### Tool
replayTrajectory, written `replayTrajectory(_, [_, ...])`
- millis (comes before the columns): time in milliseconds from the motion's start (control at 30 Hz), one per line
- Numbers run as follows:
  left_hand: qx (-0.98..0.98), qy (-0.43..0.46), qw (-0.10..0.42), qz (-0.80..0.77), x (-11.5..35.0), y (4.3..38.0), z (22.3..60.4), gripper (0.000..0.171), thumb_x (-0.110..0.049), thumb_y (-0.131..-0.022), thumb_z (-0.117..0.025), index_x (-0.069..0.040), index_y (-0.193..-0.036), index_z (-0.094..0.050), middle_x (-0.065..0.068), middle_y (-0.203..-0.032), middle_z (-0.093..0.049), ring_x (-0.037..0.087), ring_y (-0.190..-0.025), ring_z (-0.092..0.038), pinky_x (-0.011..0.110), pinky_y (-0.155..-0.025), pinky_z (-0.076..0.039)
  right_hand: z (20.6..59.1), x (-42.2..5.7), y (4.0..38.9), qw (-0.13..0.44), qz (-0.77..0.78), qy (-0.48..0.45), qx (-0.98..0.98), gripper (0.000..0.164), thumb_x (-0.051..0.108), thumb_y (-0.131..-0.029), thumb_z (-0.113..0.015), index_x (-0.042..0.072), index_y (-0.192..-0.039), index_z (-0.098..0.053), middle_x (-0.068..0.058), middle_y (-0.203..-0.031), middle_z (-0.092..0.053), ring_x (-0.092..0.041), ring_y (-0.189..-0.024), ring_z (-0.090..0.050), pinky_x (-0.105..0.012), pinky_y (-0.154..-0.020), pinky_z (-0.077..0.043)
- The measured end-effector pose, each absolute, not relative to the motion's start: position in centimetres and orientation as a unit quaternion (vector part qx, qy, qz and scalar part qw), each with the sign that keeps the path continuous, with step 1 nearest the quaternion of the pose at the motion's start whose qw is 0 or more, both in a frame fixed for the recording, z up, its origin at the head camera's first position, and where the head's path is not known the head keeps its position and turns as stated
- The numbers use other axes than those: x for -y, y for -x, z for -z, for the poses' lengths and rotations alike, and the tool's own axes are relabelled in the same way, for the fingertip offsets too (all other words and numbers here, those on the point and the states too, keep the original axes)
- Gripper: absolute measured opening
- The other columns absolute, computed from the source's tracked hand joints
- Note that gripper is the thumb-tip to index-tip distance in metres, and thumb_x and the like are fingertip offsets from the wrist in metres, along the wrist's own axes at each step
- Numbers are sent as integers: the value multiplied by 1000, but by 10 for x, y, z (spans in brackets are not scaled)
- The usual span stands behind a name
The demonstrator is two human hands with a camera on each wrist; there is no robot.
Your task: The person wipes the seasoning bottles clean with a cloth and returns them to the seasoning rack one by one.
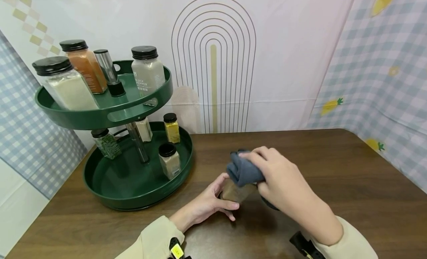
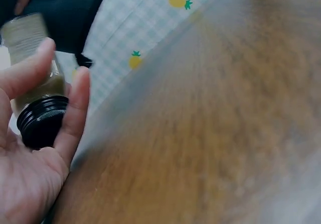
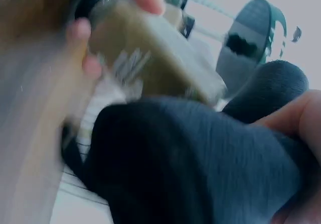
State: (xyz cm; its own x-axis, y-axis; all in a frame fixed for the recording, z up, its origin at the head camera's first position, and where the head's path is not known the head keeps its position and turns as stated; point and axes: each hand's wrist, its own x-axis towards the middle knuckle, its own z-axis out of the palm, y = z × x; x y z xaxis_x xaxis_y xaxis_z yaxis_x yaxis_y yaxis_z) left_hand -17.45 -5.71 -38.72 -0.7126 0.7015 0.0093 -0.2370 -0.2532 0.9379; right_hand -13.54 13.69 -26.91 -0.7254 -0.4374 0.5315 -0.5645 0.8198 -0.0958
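Observation:
My left hand [image 1: 208, 204] holds a square clear spice jar [image 1: 236, 192] filled with beige-brown powder. In the left wrist view, its thumb and fingers curl about the jar near the black lid [image 2: 44, 121]. The jar is tilted above the table, lid end toward the left palm. A bunched grey-blue cloth [image 1: 244, 170] is gripped by my right hand [image 1: 283, 179] and lies over the jar's upper side. In the right wrist view, the dark cloth [image 3: 200, 158] fills the lower middle, close to the jar [image 3: 145, 53]. Blur hides the label's text.
To the left stands a two-tier green turntable stand [image 1: 110, 196]. Its upper tray [image 1: 76, 120] bears large jars, including an orange one [image 1: 86, 69] and a black pepper jar [image 1: 148, 73]; smaller jars, one yellow [image 1: 172, 129], stand below. A patterned wall cloth [image 1: 283, 66] backs the brown table [image 1: 333, 158].

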Motion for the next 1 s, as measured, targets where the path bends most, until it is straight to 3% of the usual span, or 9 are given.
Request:
replayTrajectory(133, [-529,-207,310,-762,56,175,387,73,14,-78,-62,-20,-136,-35,10,-134,-37,22,-83,-58,42,-72,-55,273,-135,134,235,-85,-284,926,57,-10,-58,-63,17,-108,-65,-4,-99,-61,-25,-87,-57,-41,-66,-48])
replayTrajectory(267, [-539,-177,305,-765,56,175,387,68,16,-77,-60,-19,-131,-39,5,-139,-32,23,-81,-60,40,-74,-54,271,-141,135,210,-88,-273,935,54,-10,-60,-65,16,-107,-64,-4,-99,-60,-25,-86,-58,-40,-64,-49])
replayTrajectory(633, [-534,-153,295,-778,57,174,388,64,16,-76,-60,-22,-125,-44,1,-128,-39,21,-90,-55,36,-75,-52,271,-160,141,117,-11,-209,971,48,-2,-65,-72,13,-108,-58,-8,-92,-57,-29,-81,-56,-39,-52,-44])
replayTrajectory(767, [-517,-159,294,-788,57,174,388,66,18,-75,-60,-22,-125,-43,1,-128,-39,21,-96,-53,36,-77,-51,271,-162,141,127,6,-202,971,45,1,-65,-73,14,-105,-59,-8,-88,-56,-29,-78,-55,-39,-51,-44])
replayTrajectory(900, [-503,-193,303,-786,57,174,387,73,12,-78,-60,-22,-137,-35,2,-131,-36,20,-101,-50,34,-79,-50,269,-159,140,165,-2,-218,962,44,-2,-62,-71,13,-102,-60,-7,-88,-56,-28,-78,-55,-39,-53,-45])
replayTrajectory(1000, [-500,-215,313,-778,58,174,387,75,6,-80,-60,-16,-144,-29,4,-128,-41,19,-104,-50,34,-82,-49,268,-154,139,195,-32,-238,951,48,-6,-60,-68,13,-104,-60,-6,-92,-58,-26,-81,-56,-39,-56,-46])
